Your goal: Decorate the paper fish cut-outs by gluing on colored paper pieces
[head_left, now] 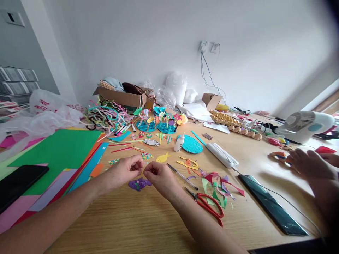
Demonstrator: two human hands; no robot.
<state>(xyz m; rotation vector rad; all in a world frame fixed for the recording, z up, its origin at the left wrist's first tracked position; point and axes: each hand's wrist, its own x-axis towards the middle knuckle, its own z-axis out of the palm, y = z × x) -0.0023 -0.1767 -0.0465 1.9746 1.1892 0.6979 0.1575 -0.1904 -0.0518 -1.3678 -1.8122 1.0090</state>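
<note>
Head view. Both hands meet just above a purple paper fish [139, 183] lying flat on the wooden table [137, 225]; that fish serves as the landmark. Left hand [127, 171]: fingers curled, tips pinched together just up and left of the fish. Right hand [159, 176]: likewise pinched, just up and right of it. The fingertips of the two hands nearly touch; whatever they pinch is too small to make out, so cannot tell if anything is held.

Around the fish:
- Left: a fanned stack of coloured paper sheets [60, 155], green on top, with a black phone [18, 183] on its near edge.
- Right: a pen [182, 176], then red-handled scissors [209, 206], then loose paper scraps [219, 187].
- Beyond: a yellow paper fish [162, 157], a white glue bottle [179, 143] beside a teal disc [192, 144].
- Farther back: a tangle of pipe cleaners [104, 116] and a cardboard box [123, 97].
- Far right: another person's hand [309, 164] flat on the table, well apart; a dark tablet [272, 208] lies between.

Nothing lies between the hands and the purple fish.
</note>
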